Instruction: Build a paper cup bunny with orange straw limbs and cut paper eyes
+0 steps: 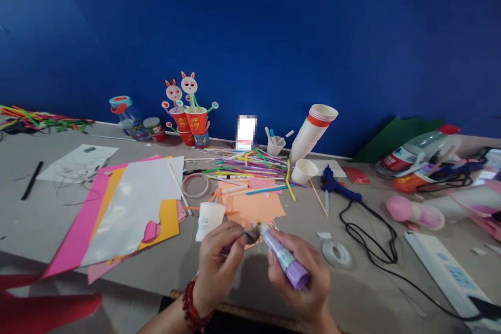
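My right hand (pixel 299 269) is closed round a purple glue stick (pixel 285 255), its tip pointing up and away from me. In a pinch, my left hand (pixel 219 253) holds a small dark piece (pixel 251 235) close to the glue stick's tip; its exact kind is too blurred to make out. Just beyond my left fingers stands a white paper cup (pixel 210 219), upright. Under and past the glue tip lies a torn sheet of orange paper (pixel 254 206). To the right of my right hand, a roll of clear tape (pixel 336 253) rests on the table.
Colored paper sheets (pixel 129 209) cover the left. A pile of straws (pixel 250 164) lies at the back, beside stacked cups (pixel 313 130). Rabbit-faced red cups (pixel 195 120) stand back left. On the right are a blue glue gun (pixel 338 186) with cord and a power strip (pixel 450 271).
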Tool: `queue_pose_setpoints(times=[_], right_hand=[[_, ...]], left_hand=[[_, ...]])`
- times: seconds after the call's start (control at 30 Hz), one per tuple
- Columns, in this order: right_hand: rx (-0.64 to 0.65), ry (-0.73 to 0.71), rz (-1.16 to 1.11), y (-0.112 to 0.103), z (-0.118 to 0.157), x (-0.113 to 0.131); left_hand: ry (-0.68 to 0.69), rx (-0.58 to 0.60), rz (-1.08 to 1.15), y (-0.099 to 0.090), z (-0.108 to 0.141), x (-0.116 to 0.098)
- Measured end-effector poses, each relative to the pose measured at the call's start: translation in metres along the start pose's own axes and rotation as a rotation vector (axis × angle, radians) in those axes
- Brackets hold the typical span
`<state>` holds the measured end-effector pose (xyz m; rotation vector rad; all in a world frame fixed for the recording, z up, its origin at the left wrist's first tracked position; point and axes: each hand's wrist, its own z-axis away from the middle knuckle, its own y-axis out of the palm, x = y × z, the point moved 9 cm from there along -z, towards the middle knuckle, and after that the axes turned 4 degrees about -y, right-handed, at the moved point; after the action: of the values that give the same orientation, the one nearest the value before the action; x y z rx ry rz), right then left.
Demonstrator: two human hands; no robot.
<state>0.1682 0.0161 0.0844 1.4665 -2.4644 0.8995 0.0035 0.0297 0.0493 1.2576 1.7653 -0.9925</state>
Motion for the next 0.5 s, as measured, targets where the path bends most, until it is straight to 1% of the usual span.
queue_pose_setpoints(times=[0.1, 0.23, 0.3, 0.37, 0.43, 0.5], right_hand=[[-0.036, -0.003, 0.044, -0.008, -0.002, 0.003], [0.039, -0.046, -0.034, -0.001, -0.009, 0.016], [0.051, -0.036, -0.049, 0.001, -0.011, 0.014], [0.028, -0.012, -0.011, -0.001, -0.012, 0.006], [0.001, 0.024, 0.043, -0.006, -0.011, -0.003], [-0.018, 0.036, 0.067, -0.01, -0.012, -0.004]], left_hand=[[-0.021, 0.004, -0.015, 0.0, -0.001, 0.002], [-0.01, 0.053, -0.024, 0.005, 0.0, 0.002], [-0.003, 0.069, -0.023, 0.007, 0.002, 0.003], [0.005, 0.067, -0.015, 0.006, 0.003, 0.004], [-0.001, 0.039, -0.002, 0.003, 0.003, 0.007], [-0.027, 0.011, 0.003, 0.001, 0.002, 0.01]])
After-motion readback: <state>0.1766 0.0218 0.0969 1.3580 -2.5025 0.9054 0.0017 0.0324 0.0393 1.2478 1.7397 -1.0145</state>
